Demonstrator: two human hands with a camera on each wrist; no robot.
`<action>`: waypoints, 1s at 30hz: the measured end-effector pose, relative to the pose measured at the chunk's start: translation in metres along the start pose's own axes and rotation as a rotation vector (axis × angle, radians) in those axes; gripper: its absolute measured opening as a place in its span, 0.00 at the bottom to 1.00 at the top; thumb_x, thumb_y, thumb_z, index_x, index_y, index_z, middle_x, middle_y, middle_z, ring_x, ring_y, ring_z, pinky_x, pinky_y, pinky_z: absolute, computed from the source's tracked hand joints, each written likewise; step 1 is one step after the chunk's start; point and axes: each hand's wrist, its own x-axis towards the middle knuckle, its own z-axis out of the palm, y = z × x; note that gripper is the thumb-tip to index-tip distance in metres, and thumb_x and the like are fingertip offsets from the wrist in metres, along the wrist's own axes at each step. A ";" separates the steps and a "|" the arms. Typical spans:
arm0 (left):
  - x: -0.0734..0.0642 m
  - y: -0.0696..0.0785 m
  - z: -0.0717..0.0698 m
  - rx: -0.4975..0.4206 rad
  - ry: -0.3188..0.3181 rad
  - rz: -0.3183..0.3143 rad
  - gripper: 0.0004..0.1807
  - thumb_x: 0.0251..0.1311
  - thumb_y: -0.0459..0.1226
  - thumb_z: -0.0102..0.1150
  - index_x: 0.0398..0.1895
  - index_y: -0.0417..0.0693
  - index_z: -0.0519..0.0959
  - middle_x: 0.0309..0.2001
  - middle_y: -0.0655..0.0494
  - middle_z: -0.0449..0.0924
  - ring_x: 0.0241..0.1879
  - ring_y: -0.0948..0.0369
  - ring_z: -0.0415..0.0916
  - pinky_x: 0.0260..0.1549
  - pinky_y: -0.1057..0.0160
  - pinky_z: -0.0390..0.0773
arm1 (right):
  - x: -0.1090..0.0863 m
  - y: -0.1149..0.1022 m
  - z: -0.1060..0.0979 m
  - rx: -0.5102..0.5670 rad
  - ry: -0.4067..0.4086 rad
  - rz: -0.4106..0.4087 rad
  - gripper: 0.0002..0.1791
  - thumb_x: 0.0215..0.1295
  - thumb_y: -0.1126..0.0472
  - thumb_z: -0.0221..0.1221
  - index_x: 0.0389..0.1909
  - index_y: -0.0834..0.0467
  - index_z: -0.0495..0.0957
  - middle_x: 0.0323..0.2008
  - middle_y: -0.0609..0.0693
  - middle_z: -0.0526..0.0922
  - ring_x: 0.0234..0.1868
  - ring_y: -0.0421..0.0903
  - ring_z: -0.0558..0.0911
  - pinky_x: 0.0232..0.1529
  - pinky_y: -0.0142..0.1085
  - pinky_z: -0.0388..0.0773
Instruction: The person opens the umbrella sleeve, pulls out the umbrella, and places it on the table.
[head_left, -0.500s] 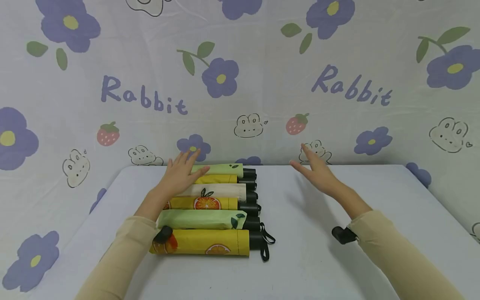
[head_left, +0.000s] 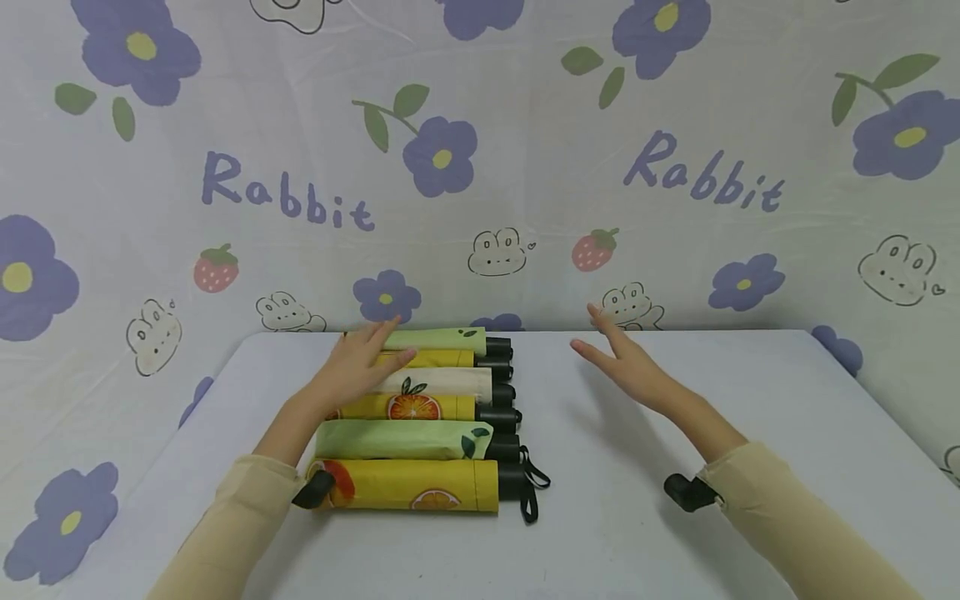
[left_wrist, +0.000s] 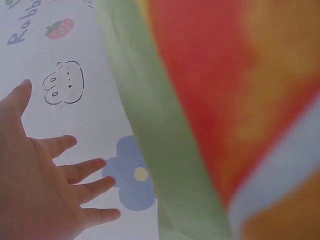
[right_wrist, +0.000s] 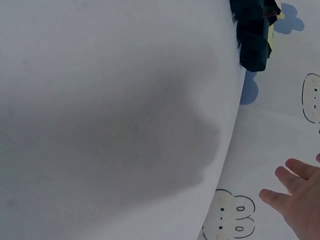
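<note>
Several folded umbrellas lie side by side in a column on the white table, black handles pointing right. Nearest is a yellow umbrella with orange slices [head_left: 457, 483]; behind it come a light green umbrella [head_left: 405, 439], an orange-print yellow umbrella [head_left: 446, 407], a cream umbrella [head_left: 457, 382], a plain yellow umbrella [head_left: 435, 359] and another green umbrella [head_left: 442, 338] at the back. My left hand [head_left: 351, 371], fingers spread, hovers over the left ends of the farther ones and holds nothing. Right of the row, my right hand [head_left: 636, 367] is raised above the table, fingers extended, also holding nothing.
The white table [head_left: 600, 533] ends at the back against a cloth backdrop [head_left: 525, 167] printed with flowers, rabbits and strawberries. A black wrist strap [head_left: 531, 492] hangs from the nearest umbrella's handle. Each sleeve carries a small black device [head_left: 688, 493] at the cuff.
Both hands have lowered slightly; the left hand has also shifted a little left and toward me. The umbrellas have stayed in place.
</note>
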 end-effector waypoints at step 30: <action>-0.050 -0.004 0.012 -0.432 -0.123 0.243 0.40 0.58 0.45 0.68 0.73 0.50 0.63 0.67 0.45 0.71 0.62 0.48 0.74 0.60 0.44 0.74 | -0.038 -0.009 0.043 0.191 -0.164 -0.091 0.37 0.72 0.46 0.53 0.76 0.47 0.49 0.74 0.55 0.61 0.73 0.59 0.62 0.71 0.61 0.57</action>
